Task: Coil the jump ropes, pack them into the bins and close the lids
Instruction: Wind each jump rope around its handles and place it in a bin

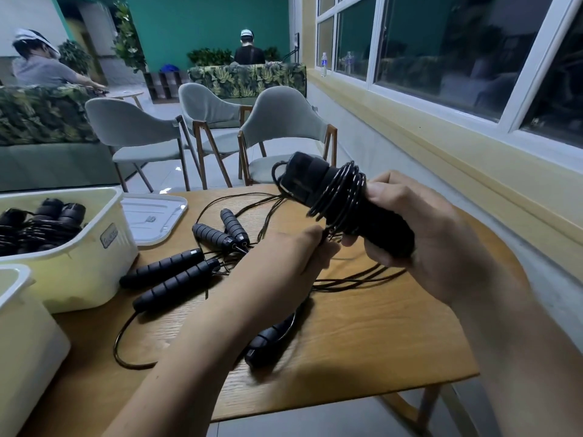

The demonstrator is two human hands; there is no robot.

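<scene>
Two black foam jump-rope handles point(315, 184), wound with thin black cord point(345, 197), sit right of centre in our right hand point(435, 244), its fingers curled round their lower end. Our left hand point(284, 263) pinches the loose cord just below the coil, above the light wooden table point(378, 342).

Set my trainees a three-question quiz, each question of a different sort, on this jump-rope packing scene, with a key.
1. True or false: the right hand grips the rope-wound handles above the table.
2. Where does the white lid lie? A: on a chair. B: flat on the table, beside the bin. C: on the window sill.
3. Fill in: the left hand pinches the ____.
Key: 1 true; 2 B; 3 loose rope.
</scene>
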